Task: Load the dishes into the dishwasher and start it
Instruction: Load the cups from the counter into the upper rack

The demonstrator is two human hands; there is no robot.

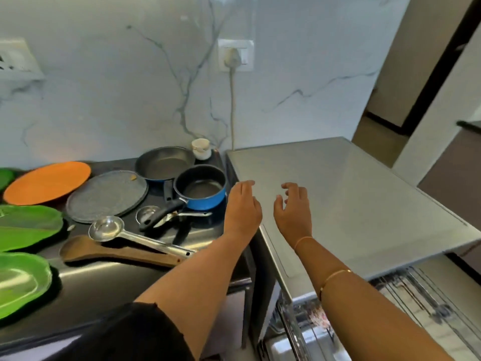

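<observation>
1. The dishes lie in a crowd on the dark counter (104,287), left of the dishwasher (351,194). There is a blue saucepan (200,188) with a frying pan (164,162) behind it, then a grey flat pan (106,195), an orange plate (46,182) and two green plates (26,225) at the left edge.
2. In front of the pans lie a metal ladle (106,227), a wooden spatula (104,252) and a small steel cup (145,213). A white cup (201,148) stands against the wall.
3. The dishwasher's grey top is bare. Below its front edge a wire rack (416,295) shows, so the door looks open. That part is blurred, and I cannot tell whether anything sits in the rack.
4. The left hand (242,207) hangs at the left edge of the dishwasher's top, just beside the blue saucepan. Its fingers are relaxed and it holds nothing.
5. The right hand (294,209) is over the top, near the left one. Its fingers are loosely curled and it is empty too.
6. On the wall behind, a plug (235,54) sits in its socket, with the cord running down behind the dishwasher.
7. By my judgement the task is at its start. The machine looks open and powered, but every dish in view is yet to be loaded, and then the door must be closed and the wash started.
</observation>
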